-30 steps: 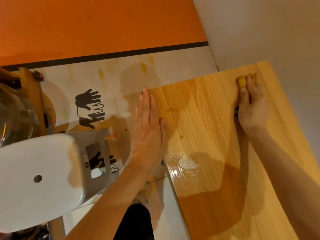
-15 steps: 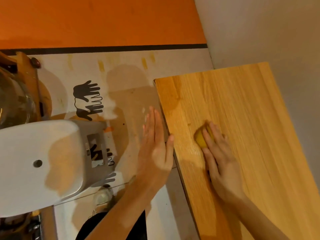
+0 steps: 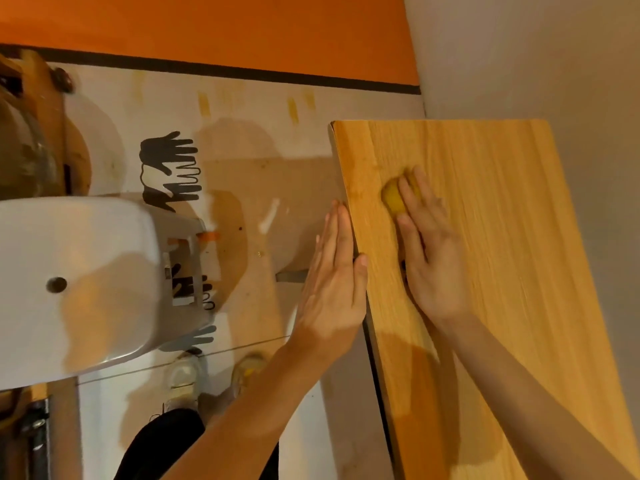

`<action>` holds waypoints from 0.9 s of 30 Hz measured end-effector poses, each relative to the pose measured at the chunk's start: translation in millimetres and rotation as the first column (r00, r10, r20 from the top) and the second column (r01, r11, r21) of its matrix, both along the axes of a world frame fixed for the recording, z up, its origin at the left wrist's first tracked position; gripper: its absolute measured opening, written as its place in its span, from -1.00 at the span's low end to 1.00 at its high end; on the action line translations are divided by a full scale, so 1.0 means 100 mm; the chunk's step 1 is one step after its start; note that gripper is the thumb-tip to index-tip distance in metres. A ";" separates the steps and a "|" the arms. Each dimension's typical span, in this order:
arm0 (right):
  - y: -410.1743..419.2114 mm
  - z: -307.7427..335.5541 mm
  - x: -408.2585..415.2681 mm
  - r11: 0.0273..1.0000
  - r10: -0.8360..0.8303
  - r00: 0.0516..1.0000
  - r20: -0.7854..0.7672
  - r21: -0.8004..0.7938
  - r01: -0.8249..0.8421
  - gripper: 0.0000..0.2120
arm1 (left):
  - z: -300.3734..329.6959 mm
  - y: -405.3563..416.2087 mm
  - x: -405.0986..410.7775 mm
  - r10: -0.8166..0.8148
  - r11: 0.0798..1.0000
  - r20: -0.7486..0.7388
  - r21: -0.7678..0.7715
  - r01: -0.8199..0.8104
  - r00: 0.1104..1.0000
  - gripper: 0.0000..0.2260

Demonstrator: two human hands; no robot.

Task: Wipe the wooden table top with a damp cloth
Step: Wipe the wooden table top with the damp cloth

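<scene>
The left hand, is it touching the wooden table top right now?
Touching. The head view shows the left hand laid flat along the left edge of the wooden table top, its thumb resting on the surface, with no gap visible between them.

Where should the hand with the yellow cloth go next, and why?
Probably a stroke away from the left edge, toward the wall side. The right hand presses the cloth flat near the table top's left edge, where the left hand braces it; the broad surface to the right lies beyond the cloth.
</scene>
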State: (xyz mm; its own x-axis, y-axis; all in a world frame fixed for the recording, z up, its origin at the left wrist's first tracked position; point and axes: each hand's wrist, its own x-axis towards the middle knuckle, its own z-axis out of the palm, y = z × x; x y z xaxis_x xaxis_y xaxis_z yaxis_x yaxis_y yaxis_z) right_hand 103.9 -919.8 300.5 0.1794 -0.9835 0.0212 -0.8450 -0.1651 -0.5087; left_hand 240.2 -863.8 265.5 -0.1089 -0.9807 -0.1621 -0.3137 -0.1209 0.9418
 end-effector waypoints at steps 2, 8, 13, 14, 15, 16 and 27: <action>0.63 0.03 -0.13 0.997 0.058 0.998 -0.038 0.048 -0.057 -0.59 | -0.03 0.02 -0.03 0.030 1.000 -0.036 0.009 -0.030 0.999 -0.49; 0.06 0.02 0.15 0.986 0.169 0.985 0.026 0.010 -0.169 -0.59 | -0.04 0.07 -0.14 0.120 0.993 -0.180 0.027 -0.117 0.976 -0.51; -0.65 -0.05 0.46 0.979 0.202 0.978 0.053 -0.045 -0.200 -0.62 | -0.11 0.06 -0.24 0.199 0.980 -0.275 0.031 -0.198 0.941 -0.52; -0.47 -0.05 0.37 0.971 0.238 0.970 0.040 -0.028 -0.237 -0.62 | -0.13 0.06 -0.27 0.213 0.977 -0.291 0.036 -0.212 0.933 -0.52; -0.21 -0.04 0.24 0.964 0.264 0.964 0.020 0.004 -0.264 -0.61 | -0.15 0.07 -0.28 0.225 0.974 -0.302 0.045 -0.222 0.926 -0.51; 0.06 -0.02 0.11 0.959 0.281 0.960 -0.001 0.035 -0.281 -0.61 | -0.17 0.08 -0.30 0.230 0.973 -0.303 0.049 -0.226 0.925 -0.51; -1.01 -0.13 0.65 0.992 0.096 0.995 0.029 -0.079 -0.093 -0.62 | -0.15 -0.03 -0.16 0.242 0.970 -0.304 0.048 -0.239 0.921 -0.51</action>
